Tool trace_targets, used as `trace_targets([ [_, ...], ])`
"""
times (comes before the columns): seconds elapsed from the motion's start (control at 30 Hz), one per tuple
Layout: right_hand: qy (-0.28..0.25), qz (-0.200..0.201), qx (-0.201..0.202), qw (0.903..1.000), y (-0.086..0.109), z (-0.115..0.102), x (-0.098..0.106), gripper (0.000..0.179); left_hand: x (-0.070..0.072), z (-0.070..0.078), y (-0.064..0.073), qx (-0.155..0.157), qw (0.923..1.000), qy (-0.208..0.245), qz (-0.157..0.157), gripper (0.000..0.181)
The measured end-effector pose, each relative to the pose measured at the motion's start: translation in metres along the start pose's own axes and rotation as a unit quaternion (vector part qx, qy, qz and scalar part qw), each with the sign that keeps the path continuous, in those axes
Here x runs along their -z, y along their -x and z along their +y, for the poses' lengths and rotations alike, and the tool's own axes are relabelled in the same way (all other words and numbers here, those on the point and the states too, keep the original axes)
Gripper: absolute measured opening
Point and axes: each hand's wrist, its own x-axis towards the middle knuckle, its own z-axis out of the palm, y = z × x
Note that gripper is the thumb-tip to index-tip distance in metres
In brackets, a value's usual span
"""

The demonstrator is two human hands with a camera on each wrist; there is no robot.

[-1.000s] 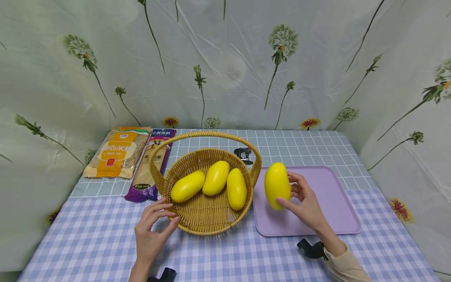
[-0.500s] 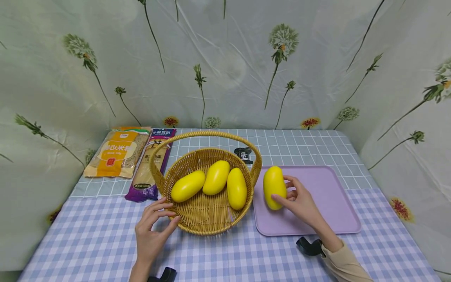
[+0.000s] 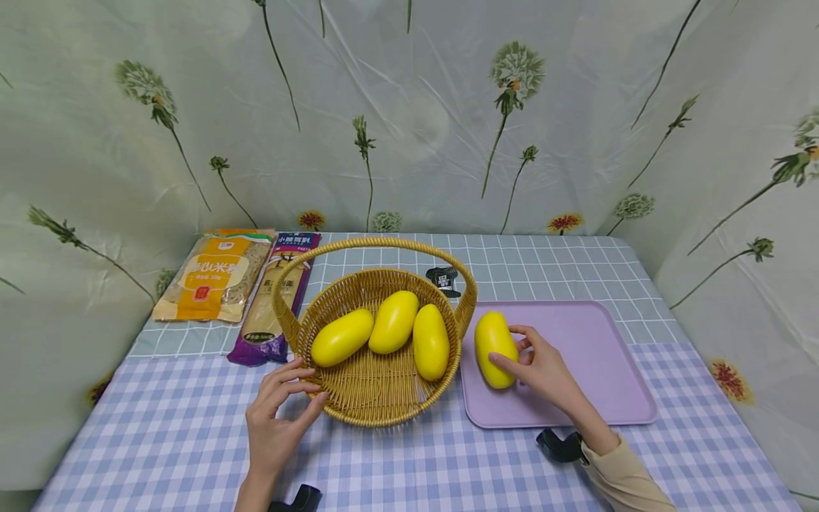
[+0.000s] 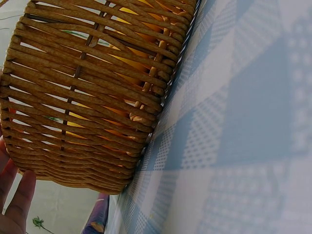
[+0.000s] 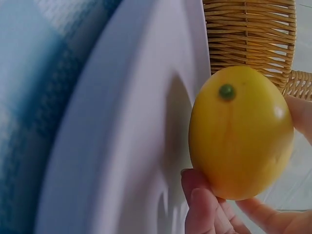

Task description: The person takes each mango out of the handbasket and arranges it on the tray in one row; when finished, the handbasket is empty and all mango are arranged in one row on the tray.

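Note:
My right hand (image 3: 542, 370) grips a yellow mango (image 3: 494, 350) between thumb and fingers, close over the left part of the lilac tray (image 3: 601, 384). In the right wrist view, the mango (image 5: 241, 141) shows its small green stem end, and its shadow falls on the tray. A round wicker basket (image 3: 365, 407) with a tall arched handle stands left of the tray, holding three more mangoes (image 3: 431, 343). My left hand (image 3: 275, 419) touches the basket's front-left rim with relaxed fingertips. From the left wrist, those fingers (image 4: 22, 197) show beside the woven basket wall (image 4: 87, 112).
At the back left lie an orange-and-clear food packet (image 3: 214, 277) and a purple pasta packet (image 3: 271, 306). A small black packet (image 3: 443, 281) is behind the basket's right side. Checked cloth (image 3: 448, 469) covers the table, and a flowered curtain (image 3: 422, 128) hangs behind it.
My right hand has lowered the mango toward the tray and slightly left, tilting its top leftward. My left hand and the basket have stayed put.

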Motion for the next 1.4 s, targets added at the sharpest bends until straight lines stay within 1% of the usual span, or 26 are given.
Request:
trace_targets([
  [0.27, 0.032, -0.006, -0.009, 0.9994, 0.0006, -0.0035, -0.0004, 0.072, 0.0006, 0.0006, 0.0000, 0.002, 1.0000, -0.002, -0.001, 0.015],
  [0.43, 0.058, 0.000, -0.005, 0.9983, 0.0000, -0.0044, -0.0015, 0.072, 0.0011, 0.0014, -0.0005, 0.003, 1.0000, -0.004, -0.003, 0.015],
  [0.7, 0.073, 0.007, 0.006, 0.9973, -0.0040, -0.0049, -0.0029, 0.073, 0.0013, 0.0022, -0.0016, 0.008, 0.9999, -0.010, -0.004, 0.018],
  [1.07, 0.095, 0.012, 0.008, 0.9954, -0.0056, -0.0071, -0.0045, 0.072, 0.0008, 0.0026, -0.0015, 0.009, 0.9999, -0.007, -0.003, 0.019],
  [1.4, 0.120, 0.012, 0.010, 0.9927, -0.0010, -0.0082, -0.0033, 0.075, 0.0004, 0.0031, -0.0017, 0.010, 0.9999, -0.008, -0.004, 0.018],
])
